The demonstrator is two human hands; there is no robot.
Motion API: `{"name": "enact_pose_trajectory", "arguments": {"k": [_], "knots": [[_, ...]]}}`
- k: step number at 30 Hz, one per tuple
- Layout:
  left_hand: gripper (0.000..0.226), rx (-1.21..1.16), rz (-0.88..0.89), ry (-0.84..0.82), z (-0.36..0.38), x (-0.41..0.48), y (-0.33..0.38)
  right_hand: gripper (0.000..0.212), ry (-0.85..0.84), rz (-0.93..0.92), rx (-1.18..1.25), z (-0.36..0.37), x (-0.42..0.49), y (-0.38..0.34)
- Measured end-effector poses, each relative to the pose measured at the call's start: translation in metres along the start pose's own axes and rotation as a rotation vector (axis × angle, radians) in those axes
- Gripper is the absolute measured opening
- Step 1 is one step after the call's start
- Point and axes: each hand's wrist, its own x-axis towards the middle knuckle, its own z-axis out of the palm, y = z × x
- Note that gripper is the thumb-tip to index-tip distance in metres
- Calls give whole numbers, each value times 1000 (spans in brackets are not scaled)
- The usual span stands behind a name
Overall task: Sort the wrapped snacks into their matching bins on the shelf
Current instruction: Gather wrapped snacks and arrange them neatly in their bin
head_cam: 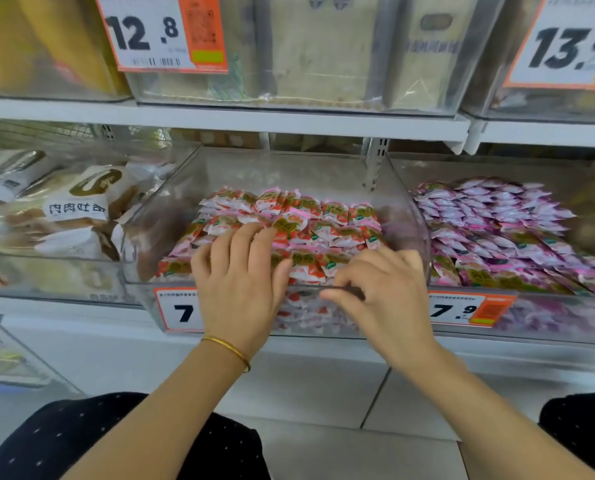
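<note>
Bright, even light, hardly any shadow; soft glare on the clear bin (edges bow and blur, worst at left).

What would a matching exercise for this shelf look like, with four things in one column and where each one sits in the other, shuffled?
Things
1. red-wrapped snacks
2. purple-wrapped snacks
3. bread packs
4. gold bangle

Places
A. wrist of the left hand
B. right bin
C. middle bin
D. left bin

Pairs: 1-C, 2-B, 3-D, 4-A
</note>
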Motion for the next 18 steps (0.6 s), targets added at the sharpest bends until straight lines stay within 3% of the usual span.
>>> {"name": "enact_pose_trajectory", "arguments": {"k": [5, 18], "knots": [[48, -8, -8, 21, 17, 21, 0, 26, -4, 65, 28, 5, 18, 10], [52, -37, -29, -65, 28, 18, -5, 24, -14, 27, 11, 20, 20, 18]]}}
